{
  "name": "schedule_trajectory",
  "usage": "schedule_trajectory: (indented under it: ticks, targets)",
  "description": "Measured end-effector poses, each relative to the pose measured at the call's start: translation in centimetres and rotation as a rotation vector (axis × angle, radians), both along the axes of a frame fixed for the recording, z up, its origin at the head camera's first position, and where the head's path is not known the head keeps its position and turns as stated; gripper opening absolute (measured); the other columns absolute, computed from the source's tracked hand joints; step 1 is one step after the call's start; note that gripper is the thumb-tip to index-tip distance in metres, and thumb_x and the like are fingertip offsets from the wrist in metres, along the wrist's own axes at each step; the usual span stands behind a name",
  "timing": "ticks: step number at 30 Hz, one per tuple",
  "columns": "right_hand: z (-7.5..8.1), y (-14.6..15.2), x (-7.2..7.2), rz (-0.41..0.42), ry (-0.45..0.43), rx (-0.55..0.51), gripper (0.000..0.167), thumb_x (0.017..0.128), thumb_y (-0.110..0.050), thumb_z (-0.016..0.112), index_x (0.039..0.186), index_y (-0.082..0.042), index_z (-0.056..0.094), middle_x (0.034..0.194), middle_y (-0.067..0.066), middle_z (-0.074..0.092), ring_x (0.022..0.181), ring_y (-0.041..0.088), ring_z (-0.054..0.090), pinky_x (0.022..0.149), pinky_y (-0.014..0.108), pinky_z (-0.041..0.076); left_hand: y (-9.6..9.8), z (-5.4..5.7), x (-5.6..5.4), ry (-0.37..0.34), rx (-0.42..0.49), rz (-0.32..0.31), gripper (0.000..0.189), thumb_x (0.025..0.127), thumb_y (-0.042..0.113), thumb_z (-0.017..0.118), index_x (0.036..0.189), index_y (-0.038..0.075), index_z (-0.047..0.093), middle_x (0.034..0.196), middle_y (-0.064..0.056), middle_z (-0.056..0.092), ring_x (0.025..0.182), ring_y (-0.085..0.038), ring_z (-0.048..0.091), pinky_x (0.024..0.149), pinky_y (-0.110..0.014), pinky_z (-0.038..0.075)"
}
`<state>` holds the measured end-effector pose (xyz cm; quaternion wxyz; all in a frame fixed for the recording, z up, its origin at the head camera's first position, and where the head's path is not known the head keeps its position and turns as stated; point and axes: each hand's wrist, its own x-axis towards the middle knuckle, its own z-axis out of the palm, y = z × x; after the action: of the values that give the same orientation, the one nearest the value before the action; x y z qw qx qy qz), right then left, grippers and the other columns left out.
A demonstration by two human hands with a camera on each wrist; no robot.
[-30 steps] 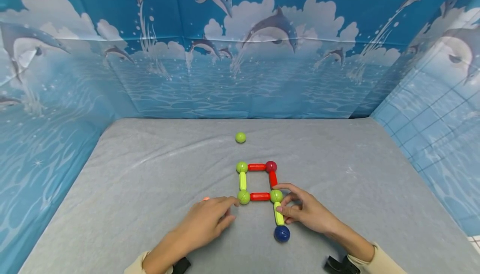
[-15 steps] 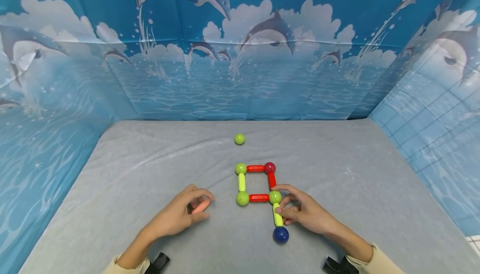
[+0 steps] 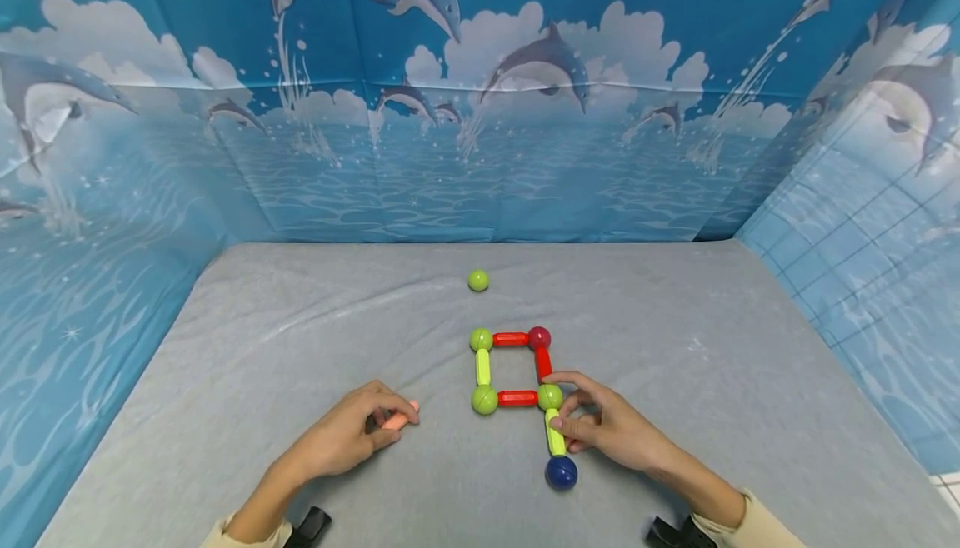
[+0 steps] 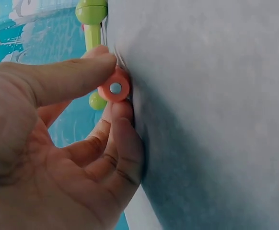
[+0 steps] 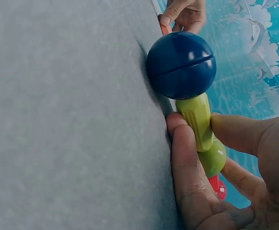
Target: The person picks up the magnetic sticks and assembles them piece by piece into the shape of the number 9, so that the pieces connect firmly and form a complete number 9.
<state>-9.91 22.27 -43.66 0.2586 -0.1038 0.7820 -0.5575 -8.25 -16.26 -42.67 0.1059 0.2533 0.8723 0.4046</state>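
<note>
On the grey cloth, green balls (image 3: pixel 484 400) and a dark red ball (image 3: pixel 539 338) form the corners of a square, joined by red rods (image 3: pixel 517 398) and a yellow-green rod (image 3: pixel 483 367). Another yellow-green rod (image 3: pixel 555 434) runs from the near right corner to a dark blue ball (image 3: pixel 561 473). My right hand (image 3: pixel 611 423) pinches that rod between thumb and fingers, its index finger at the corner ball. Left of the square, my left hand (image 3: pixel 341 431) pinches an orange rod (image 4: pixel 114 85) low over the cloth; a pale round tip shows in its end.
A loose green ball (image 3: pixel 478 281) sits behind the square. The grey cloth (image 3: pixel 315 315) covers the table, and a blue dolphin-print curtain (image 3: pixel 375 156) stands along the back and sides.
My left hand has moved left, away from the square's near left ball, and now pinches the orange rod. My right hand keeps its hold on the yellow-green rod.
</note>
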Motion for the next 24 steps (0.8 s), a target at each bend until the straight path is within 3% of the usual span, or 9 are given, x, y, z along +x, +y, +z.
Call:
schedule_trajectory:
  ticks: [9, 17, 24]
  targets:
    - [0.0, 0.0, 0.1, -0.002, 0.017, 0.008, 0.064, 0.093, -0.025, 0.073, 0.148, -0.011, 0.042, 0.102, 0.015, 0.060, 0.079, 0.025, 0.068, 0.069, 0.034, 0.060, 1.3, 0.6, 0.5, 0.045, -0.028, -0.015, 0.019, 0.096, 0.011, 0.067, 0.109, 0.023, 0.074, 0.112, 0.004, 0.066, 0.090, -0.005, 0.057, 0.078, -0.029, 0.050]
    - [0.0, 0.0, 0.1, 0.007, 0.034, 0.010, 0.064, 0.093, -0.025, 0.073, 0.148, -0.011, 0.043, 0.101, 0.014, 0.060, 0.078, 0.024, 0.069, 0.069, 0.034, 0.060, 3.4, 1.6, 1.1, 0.001, -0.030, -0.074, 0.021, 0.098, 0.012, 0.065, 0.112, 0.026, 0.073, 0.112, 0.011, 0.065, 0.089, -0.003, 0.056, 0.081, -0.028, 0.048]
    - [-0.1, 0.0, 0.2, -0.002, 0.032, 0.010, 0.064, 0.093, -0.024, 0.073, 0.147, -0.012, 0.043, 0.101, 0.014, 0.061, 0.078, 0.024, 0.068, 0.069, 0.034, 0.060, 5.1, 2.0, 1.2, -0.007, -0.016, -0.138, 0.020, 0.099, 0.014, 0.063, 0.111, 0.026, 0.073, 0.110, 0.014, 0.066, 0.099, -0.004, 0.057, 0.088, -0.030, 0.047]
